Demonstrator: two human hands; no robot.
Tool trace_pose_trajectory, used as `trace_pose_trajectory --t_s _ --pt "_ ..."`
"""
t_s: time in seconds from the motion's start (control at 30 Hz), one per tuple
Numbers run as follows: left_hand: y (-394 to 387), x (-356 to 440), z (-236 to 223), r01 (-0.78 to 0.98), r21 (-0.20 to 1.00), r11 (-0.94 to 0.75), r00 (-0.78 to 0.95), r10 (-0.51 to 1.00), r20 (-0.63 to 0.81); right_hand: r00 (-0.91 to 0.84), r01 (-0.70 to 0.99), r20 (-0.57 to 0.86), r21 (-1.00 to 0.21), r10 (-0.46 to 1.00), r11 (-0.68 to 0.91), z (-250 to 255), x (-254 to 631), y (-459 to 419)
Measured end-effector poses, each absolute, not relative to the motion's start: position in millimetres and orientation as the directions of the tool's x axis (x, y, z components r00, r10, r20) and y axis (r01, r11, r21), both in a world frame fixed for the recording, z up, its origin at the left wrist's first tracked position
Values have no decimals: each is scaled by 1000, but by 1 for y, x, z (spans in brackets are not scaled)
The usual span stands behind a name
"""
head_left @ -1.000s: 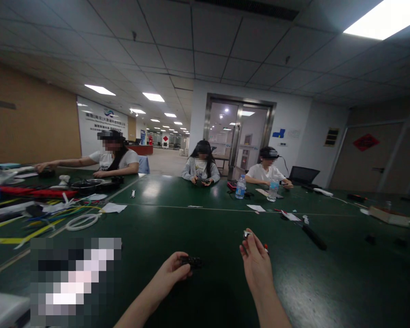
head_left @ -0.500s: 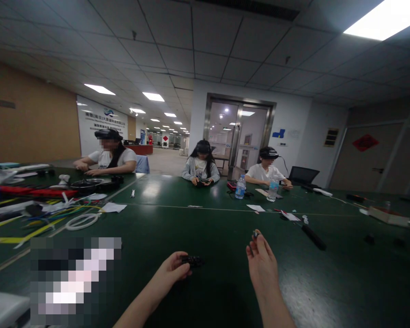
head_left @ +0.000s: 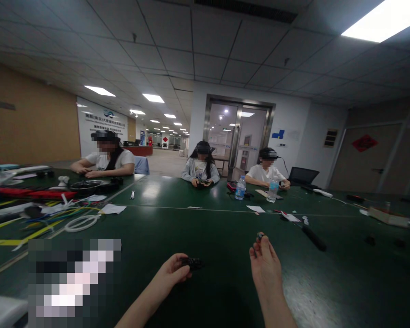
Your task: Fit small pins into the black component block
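Note:
In the head view my left hand (head_left: 175, 269) is closed round one end of a small black block-like part (head_left: 192, 263), just above the green table (head_left: 222, 228). The free end of the part points right, and its details are too dark to make out. Off to the right, my right hand (head_left: 264, 259) is raised with thumb and fingers pinched. A tiny metallic piece (head_left: 260, 236) shows at its fingertips, too small to name. The two hands are well apart.
Two water bottles (head_left: 240, 187) stand across the table. A black rod-like tool (head_left: 313, 238) lies right of my right hand. Wires and a white coiled cable (head_left: 82, 223) lie at left, near a small wrench (head_left: 132, 195). Several people sit opposite.
My right hand has shifted slightly right and a little down with the tiny piece in its pinch. The left hand holds the black part almost in place.

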State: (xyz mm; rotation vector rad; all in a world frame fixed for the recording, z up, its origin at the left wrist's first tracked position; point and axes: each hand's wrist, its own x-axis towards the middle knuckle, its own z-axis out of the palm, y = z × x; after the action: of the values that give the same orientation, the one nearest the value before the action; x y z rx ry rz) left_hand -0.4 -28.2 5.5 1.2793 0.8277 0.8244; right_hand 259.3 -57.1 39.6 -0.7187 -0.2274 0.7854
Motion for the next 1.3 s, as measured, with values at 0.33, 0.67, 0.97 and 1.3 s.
trace_pose_trajectory --t_s 0.33,0.67,0.97,1.3 --pt "-24 -2 0 -67 991 116 483 873 -70 674 -562 -42 -676 737 476 38 261 -58" --pt "-25 1 0 -77 993 92 476 879 -45 661 -578 -35 -660 750 479 41 260 -59" --pt "-22 -1 -4 -86 991 100 485 873 -46 667 -553 -30 -690 745 467 41 259 -59" --pt "-23 -2 0 -62 992 111 497 866 -66 650 -524 8 -720 760 456 37 261 -57"
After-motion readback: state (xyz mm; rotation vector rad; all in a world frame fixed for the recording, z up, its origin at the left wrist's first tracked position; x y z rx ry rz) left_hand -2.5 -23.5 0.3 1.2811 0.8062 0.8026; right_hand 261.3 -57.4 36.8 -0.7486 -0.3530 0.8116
